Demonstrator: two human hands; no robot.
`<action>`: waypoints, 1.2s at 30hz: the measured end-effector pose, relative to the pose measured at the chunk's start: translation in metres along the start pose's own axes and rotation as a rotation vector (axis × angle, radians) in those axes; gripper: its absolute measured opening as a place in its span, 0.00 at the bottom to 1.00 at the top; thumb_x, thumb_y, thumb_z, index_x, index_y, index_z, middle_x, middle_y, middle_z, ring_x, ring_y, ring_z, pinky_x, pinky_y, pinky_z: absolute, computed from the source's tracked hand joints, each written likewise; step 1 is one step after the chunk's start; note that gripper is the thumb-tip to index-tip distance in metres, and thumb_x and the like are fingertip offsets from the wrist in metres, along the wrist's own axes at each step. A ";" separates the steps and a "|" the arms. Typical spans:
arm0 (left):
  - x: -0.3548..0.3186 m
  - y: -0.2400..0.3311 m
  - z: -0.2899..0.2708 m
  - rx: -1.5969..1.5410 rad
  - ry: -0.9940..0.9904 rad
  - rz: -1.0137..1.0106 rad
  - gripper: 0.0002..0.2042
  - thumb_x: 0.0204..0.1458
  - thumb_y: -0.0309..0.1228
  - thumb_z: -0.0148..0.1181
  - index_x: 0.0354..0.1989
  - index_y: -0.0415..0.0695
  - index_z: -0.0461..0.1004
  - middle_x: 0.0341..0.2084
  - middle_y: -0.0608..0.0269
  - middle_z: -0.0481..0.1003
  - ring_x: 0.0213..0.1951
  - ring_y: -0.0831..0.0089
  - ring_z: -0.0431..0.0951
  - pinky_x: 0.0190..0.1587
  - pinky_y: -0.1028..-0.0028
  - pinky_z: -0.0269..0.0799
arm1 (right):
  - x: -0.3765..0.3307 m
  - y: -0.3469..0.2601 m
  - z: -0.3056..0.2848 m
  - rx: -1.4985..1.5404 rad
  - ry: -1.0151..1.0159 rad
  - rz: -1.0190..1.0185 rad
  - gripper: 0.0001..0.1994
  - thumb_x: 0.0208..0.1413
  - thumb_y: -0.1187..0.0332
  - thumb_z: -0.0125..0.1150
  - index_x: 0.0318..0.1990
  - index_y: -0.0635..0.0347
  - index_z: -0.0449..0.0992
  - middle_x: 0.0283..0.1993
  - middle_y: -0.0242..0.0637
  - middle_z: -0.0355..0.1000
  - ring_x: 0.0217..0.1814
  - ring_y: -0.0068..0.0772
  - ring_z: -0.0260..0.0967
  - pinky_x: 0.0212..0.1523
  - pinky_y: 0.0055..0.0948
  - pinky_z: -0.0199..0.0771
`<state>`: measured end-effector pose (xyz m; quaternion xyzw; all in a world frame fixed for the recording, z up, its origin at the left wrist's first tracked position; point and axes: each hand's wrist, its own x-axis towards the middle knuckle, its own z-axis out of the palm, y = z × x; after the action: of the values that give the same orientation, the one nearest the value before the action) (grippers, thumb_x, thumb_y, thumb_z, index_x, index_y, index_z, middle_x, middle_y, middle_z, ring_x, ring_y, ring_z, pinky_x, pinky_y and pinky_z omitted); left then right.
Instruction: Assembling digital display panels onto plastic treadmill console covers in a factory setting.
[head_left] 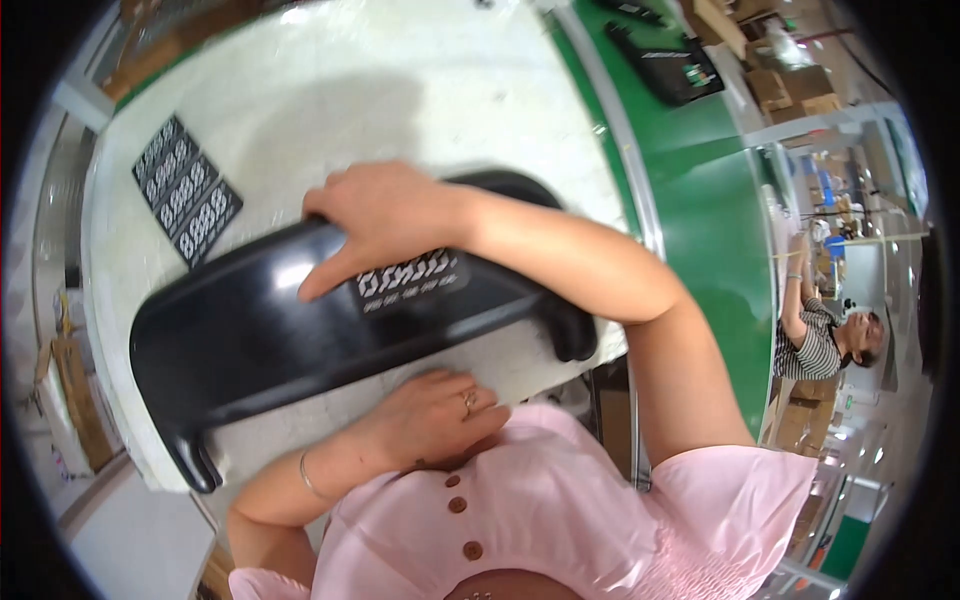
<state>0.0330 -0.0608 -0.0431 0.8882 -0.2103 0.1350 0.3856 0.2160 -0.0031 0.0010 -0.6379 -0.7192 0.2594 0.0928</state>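
A long, curved black plastic housing (250,320) lies on the white table, its two rounded arms pointing toward me. Across it reaches my right hand (385,220), closed on the far edge, with the thumb resting on the glossy front face. Just below this hand a dark display panel (415,280) with white segmented digits shows on the housing, partly covered by the hand. My left hand (440,415) stays near my chest beside the near edge, apart from the housing. Its fingers are curled, and the fingertips are hidden, so anything inside cannot be made out.
A strip of dark digit panels (188,190) lies on the white table (330,60) at the far left. Beyond a metal rail, another black housing (670,65) rests on a green surface (700,210). Another person (825,335) and cardboard boxes (795,90) are at the right.
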 end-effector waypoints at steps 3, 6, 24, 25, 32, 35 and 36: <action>0.009 -0.003 0.006 -0.119 -0.110 -0.084 0.13 0.46 0.34 0.65 0.39 0.44 0.74 0.34 0.62 0.74 0.38 0.63 0.75 0.37 0.67 0.73 | 0.008 0.012 -0.003 0.161 -0.110 0.046 0.43 0.37 0.29 0.63 0.44 0.65 0.77 0.40 0.53 0.77 0.46 0.53 0.75 0.45 0.42 0.73; -0.002 -0.012 0.006 -0.283 -0.051 -0.191 0.13 0.51 0.31 0.63 0.43 0.39 0.75 0.38 0.55 0.74 0.41 0.54 0.76 0.44 0.63 0.74 | 0.017 0.015 0.008 0.159 -0.141 0.005 0.43 0.40 0.28 0.61 0.41 0.69 0.77 0.39 0.57 0.76 0.45 0.57 0.74 0.46 0.45 0.73; -0.008 0.000 -0.016 0.055 -0.036 -0.156 0.11 0.47 0.34 0.65 0.36 0.45 0.74 0.32 0.65 0.73 0.38 0.65 0.74 0.39 0.66 0.70 | -0.305 -0.020 -0.125 -0.294 0.846 0.718 0.24 0.42 0.54 0.77 0.27 0.66 0.70 0.20 0.32 0.61 0.24 0.19 0.57 0.24 0.25 0.60; -0.008 0.001 -0.016 0.062 -0.054 -0.167 0.11 0.46 0.34 0.65 0.36 0.45 0.74 0.33 0.65 0.73 0.38 0.66 0.74 0.40 0.67 0.70 | -0.329 -0.002 -0.111 -0.392 0.924 0.790 0.24 0.42 0.55 0.77 0.26 0.66 0.70 0.19 0.33 0.62 0.23 0.20 0.57 0.24 0.26 0.60; -0.005 0.004 -0.014 0.089 -0.055 -0.169 0.13 0.44 0.35 0.66 0.37 0.47 0.74 0.34 0.66 0.73 0.38 0.66 0.73 0.40 0.67 0.69 | -0.402 0.112 -0.017 -0.819 0.963 1.342 0.23 0.47 0.49 0.70 0.32 0.61 0.72 0.25 0.47 0.75 0.28 0.52 0.74 0.28 0.44 0.73; -0.002 0.003 -0.014 0.086 -0.035 -0.187 0.13 0.43 0.34 0.67 0.37 0.47 0.74 0.33 0.67 0.73 0.37 0.65 0.72 0.40 0.67 0.69 | -0.432 0.164 0.008 -0.948 0.871 1.459 0.22 0.49 0.49 0.68 0.33 0.59 0.69 0.29 0.47 0.76 0.31 0.53 0.75 0.30 0.47 0.74; 0.000 0.002 -0.013 0.082 -0.044 -0.190 0.13 0.43 0.34 0.67 0.37 0.47 0.74 0.33 0.67 0.73 0.37 0.65 0.72 0.40 0.67 0.69 | -0.444 0.181 0.014 -0.965 0.848 1.505 0.22 0.49 0.49 0.67 0.33 0.59 0.69 0.30 0.47 0.76 0.31 0.53 0.76 0.31 0.47 0.75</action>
<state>0.0305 -0.0523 -0.0329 0.9220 -0.1280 0.0869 0.3550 0.4420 -0.4263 -0.0117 -0.9381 -0.0620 -0.3202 -0.1163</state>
